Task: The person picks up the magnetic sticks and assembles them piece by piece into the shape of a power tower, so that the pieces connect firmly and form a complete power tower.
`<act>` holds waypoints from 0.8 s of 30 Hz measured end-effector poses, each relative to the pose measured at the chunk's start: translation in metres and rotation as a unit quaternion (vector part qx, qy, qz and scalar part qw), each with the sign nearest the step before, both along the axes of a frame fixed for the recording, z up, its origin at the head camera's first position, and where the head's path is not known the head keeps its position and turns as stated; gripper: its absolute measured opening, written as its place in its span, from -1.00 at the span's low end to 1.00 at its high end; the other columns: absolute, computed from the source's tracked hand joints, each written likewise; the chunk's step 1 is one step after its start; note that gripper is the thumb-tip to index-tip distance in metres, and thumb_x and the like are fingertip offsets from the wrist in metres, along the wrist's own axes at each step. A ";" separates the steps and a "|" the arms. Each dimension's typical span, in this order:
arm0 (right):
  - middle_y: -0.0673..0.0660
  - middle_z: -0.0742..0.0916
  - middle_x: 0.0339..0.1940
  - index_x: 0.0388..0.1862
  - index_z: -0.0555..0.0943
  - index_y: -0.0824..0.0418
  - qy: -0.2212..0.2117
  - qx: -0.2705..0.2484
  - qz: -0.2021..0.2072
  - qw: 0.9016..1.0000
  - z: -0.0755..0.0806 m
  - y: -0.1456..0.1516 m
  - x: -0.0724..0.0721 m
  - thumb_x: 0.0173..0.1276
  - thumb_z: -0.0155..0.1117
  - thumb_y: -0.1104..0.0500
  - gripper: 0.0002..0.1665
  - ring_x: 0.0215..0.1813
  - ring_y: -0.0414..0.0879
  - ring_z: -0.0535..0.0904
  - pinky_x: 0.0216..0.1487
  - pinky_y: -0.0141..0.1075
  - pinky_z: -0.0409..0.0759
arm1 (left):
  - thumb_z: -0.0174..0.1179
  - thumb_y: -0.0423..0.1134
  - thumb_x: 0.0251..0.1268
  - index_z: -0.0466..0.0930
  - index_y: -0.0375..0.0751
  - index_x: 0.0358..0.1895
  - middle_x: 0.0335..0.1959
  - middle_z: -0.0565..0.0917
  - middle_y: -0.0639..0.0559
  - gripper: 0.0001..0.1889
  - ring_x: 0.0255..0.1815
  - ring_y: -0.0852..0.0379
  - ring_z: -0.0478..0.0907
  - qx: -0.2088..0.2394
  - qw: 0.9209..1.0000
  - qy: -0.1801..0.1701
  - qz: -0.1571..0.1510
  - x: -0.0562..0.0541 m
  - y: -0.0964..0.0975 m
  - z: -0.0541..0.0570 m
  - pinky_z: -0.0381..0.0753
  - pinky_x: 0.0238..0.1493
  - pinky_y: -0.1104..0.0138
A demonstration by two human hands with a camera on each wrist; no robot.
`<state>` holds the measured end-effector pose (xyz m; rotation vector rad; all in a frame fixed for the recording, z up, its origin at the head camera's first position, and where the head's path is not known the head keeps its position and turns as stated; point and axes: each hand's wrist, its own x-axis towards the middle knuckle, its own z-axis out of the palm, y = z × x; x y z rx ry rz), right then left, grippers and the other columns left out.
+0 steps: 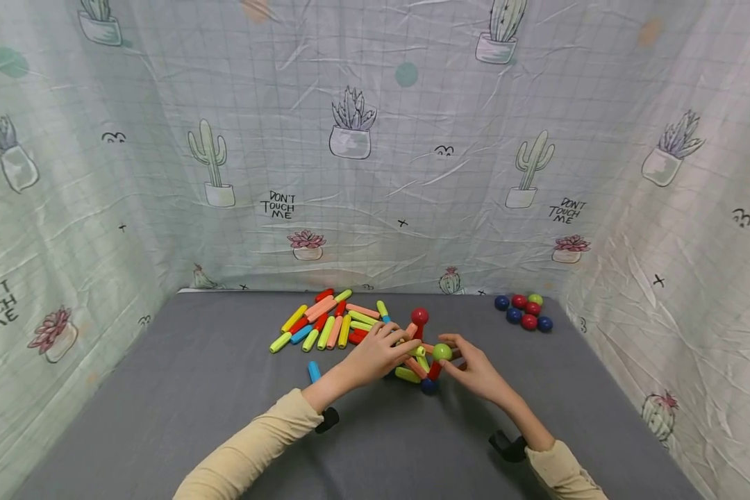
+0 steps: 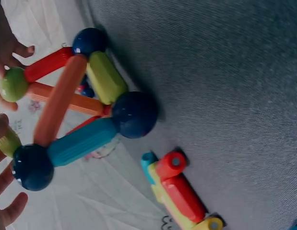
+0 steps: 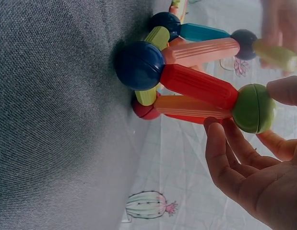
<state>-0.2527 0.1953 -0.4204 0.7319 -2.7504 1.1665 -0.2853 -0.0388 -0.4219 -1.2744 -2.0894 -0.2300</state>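
Observation:
Between the two hands stands a frame of ribbed rods joined by balls, with a dark blue ball (image 1: 429, 386) at its near foot. My right hand (image 1: 478, 371) holds the light green ball (image 3: 254, 109) at an upper corner, thumb on one side and fingers around the other. A red rod (image 3: 198, 86) and an orange rod (image 3: 194, 106) meet that ball. My left hand (image 1: 375, 355) pinches a yellow-green rod (image 3: 275, 53), whose end meets an upper dark blue ball (image 2: 33, 166). From this ball a blue rod (image 2: 83, 141) runs down to a lower dark blue ball (image 2: 135, 115).
Loose rods in several colours (image 1: 326, 332) lie left of the frame, and a single blue rod (image 1: 314, 371) lies near the left forearm. Several red, blue and green balls (image 1: 529, 321) sit at the back right of the grey table (image 1: 162, 403). A printed curtain (image 1: 406, 173) surrounds the table.

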 end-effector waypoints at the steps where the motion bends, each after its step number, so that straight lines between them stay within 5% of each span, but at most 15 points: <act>1: 0.25 0.58 -0.04 0.14 0.32 0.24 -0.002 -0.002 0.001 1.000 0.000 0.000 0.000 0.29 0.11 0.12 -0.53 -0.19 -0.03 0.55 -0.33 -0.36 0.54 | 0.23 -0.18 0.07 0.51 0.03 0.00 -0.22 0.55 0.10 -0.65 -0.20 0.14 0.38 -0.003 1.000 -0.006 0.003 -0.001 0.000 -0.002 0.42 -0.19 0.30; 5: 0.27 0.57 -0.01 0.14 0.33 0.25 -0.006 -0.003 0.002 1.000 0.000 0.000 0.000 0.29 0.10 0.12 -0.53 -0.20 -0.02 0.56 -0.33 -0.34 0.54 | 0.20 -0.18 0.12 0.50 0.05 0.03 -0.20 0.55 0.12 -0.65 -0.21 0.17 0.36 -0.014 1.000 -0.017 0.022 -0.003 0.001 -0.003 0.41 -0.21 0.34; 14: 0.23 0.59 -0.05 0.08 0.39 0.24 0.013 -0.004 -0.005 1.000 0.001 0.001 0.001 0.28 0.12 0.15 -0.59 -0.17 -0.01 0.55 -0.33 -0.35 0.54 | 0.10 -0.23 0.19 0.48 0.12 0.04 -0.16 0.53 0.05 -0.67 -0.25 0.12 0.34 -0.086 0.990 0.033 0.105 0.001 0.012 0.000 0.36 -0.29 0.34; 24: 0.19 0.58 -0.07 0.08 0.42 0.24 0.044 -0.004 0.011 0.999 0.001 -0.006 0.001 0.25 0.15 0.16 -0.59 -0.19 0.01 0.54 -0.35 -0.39 0.54 | 0.07 -0.26 0.20 0.50 0.16 0.04 -0.09 0.49 0.02 -0.66 -0.29 0.11 0.27 -0.097 0.988 0.034 0.116 0.003 0.015 0.001 0.27 -0.31 0.32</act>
